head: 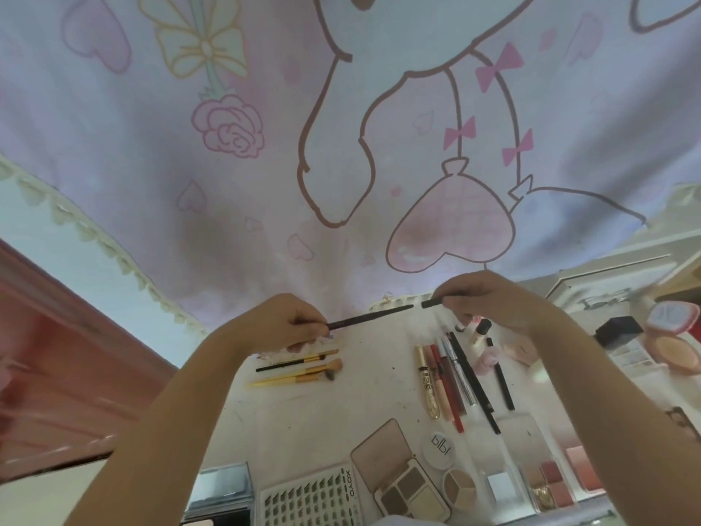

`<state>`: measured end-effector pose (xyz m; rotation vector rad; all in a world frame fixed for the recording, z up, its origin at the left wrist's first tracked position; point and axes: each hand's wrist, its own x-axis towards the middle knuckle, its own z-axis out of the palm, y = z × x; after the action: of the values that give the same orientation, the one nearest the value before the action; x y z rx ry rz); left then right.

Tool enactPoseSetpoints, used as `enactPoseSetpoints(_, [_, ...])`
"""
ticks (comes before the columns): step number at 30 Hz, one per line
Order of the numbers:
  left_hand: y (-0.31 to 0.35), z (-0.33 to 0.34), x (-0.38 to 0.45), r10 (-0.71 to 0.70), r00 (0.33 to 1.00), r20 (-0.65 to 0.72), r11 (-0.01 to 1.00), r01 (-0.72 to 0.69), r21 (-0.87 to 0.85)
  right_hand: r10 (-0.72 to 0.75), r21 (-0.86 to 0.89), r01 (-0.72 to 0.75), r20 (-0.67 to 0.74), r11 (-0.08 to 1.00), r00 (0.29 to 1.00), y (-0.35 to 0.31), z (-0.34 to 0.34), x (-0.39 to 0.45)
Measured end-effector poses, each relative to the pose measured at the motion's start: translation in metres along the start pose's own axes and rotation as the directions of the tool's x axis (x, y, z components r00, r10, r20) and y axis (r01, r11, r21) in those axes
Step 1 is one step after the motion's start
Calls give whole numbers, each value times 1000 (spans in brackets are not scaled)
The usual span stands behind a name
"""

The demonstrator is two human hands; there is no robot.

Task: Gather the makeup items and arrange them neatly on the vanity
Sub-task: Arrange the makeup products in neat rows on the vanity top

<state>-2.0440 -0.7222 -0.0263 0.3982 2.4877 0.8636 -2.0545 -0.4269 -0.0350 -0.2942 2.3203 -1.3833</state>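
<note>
Nearest, below both grips, palettes (404, 476) and a row of pencils (453, 377) lie sorted on the desk (379, 389), with brushes (299, 368) just under the left grip. Above them the left hand (282, 322) pinches a dark liner (370, 318), tip toward the cap (432, 302) pinched in the right hand (489, 299), a small gap between. If the cap meets the tip off-line it may smear or slip, dropping onto the tidy rows.
</note>
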Motion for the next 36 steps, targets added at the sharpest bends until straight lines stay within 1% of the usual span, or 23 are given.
enactPoseSetpoints(2, [2, 2, 1, 6, 1000, 6, 999, -6, -37, -2, 32, 2, -18, 999, 1000, -2, 5, 1])
enactPoseSetpoints(5, [3, 2, -2, -5, 1000, 25, 999, 6, -40, -6, 86, 10, -39, 996, 999, -3, 8, 0])
enactPoseSetpoints(12, [7, 0, -3, -2, 1000, 14, 1000, 3, -29, -1, 100, 3, -16, 995, 1000, 0, 13, 1])
enactPoseSetpoints(19, [1, 1, -1, -15, 1000, 11, 998, 15, -55, 10, 133, -4, -46, 991, 999, 6, 13, 2])
enactPoseSetpoints(25, [0, 5, 3, -20, 999, 39, 999, 22, -33, -7, 164, 8, -7, 986, 1000, 7, 18, 8])
enactPoseSetpoints(29, [-2, 6, 4, -17, 999, 46, 999, 18, -32, -6, 156, 4, 8, 988, 1000, 9, 19, 13])
enactPoseSetpoints(36, [-8, 3, 4, -36, 999, 28, 998, 37, -43, 13, 196, -10, -16, 981, 1000, 12, 18, 10])
